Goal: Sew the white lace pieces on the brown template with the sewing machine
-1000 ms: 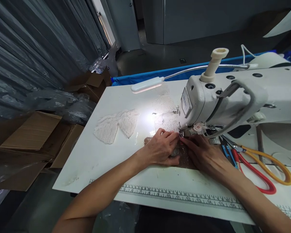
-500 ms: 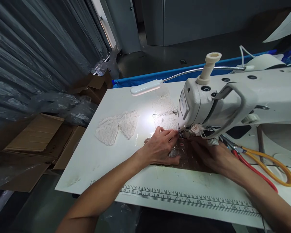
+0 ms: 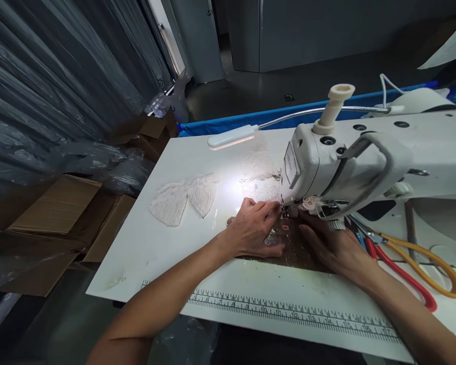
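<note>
Fabric (image 3: pixel 292 248) lies on white table (image 3: pixel 167 238) beside cardboard boxes (image 3: pixel 53 218).

A thin, brown, see-through fabric piece (image 3: pixel 294 248) is lying flat on the white table, reaching under the needle.

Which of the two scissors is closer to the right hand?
The red-handled scissors. Their handles lie on the table just right of the right hand, almost against the wrist. The yellow-handled scissors lie beyond them, farther right.
</note>
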{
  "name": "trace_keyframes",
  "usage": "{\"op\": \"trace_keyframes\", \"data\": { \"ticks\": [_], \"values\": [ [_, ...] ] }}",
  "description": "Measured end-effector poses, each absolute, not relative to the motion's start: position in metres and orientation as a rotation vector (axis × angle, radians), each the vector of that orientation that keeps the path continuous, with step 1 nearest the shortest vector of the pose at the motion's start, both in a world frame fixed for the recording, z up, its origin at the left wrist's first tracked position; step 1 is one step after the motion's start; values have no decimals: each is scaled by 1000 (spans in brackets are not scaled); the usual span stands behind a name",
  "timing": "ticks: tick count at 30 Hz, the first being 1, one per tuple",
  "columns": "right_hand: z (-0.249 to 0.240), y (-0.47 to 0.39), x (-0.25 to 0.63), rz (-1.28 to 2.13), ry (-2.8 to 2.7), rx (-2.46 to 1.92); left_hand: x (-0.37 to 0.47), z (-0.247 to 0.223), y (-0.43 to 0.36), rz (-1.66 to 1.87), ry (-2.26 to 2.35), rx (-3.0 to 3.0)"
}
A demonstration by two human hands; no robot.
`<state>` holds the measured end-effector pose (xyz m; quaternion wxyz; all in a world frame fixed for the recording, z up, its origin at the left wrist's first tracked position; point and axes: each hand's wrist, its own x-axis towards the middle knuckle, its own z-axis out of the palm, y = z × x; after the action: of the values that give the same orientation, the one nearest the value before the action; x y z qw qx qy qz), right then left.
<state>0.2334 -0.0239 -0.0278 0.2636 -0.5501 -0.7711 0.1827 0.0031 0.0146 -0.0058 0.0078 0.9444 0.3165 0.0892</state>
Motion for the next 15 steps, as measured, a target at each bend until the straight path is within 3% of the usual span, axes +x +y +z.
{"op": "trace_keyframes", "data": {
  "ticks": [5, 9, 13, 15],
  "values": [
    [-33, -19, 232, 400, -2156, -1347, 2, -13, 16, 356, 1017, 2918],
    [-14, -33, 241, 438, -2184, -1357, 2, -12, 11, 663, 1043, 2967],
    [17, -71, 274, 537, -2187, -1284, -2, -8, 3, 1004, 743, 3054],
    [19, -86, 307, 387, -2040, -1292, -5, -13, 10, 1049, 486, 3091]
  ]
}}
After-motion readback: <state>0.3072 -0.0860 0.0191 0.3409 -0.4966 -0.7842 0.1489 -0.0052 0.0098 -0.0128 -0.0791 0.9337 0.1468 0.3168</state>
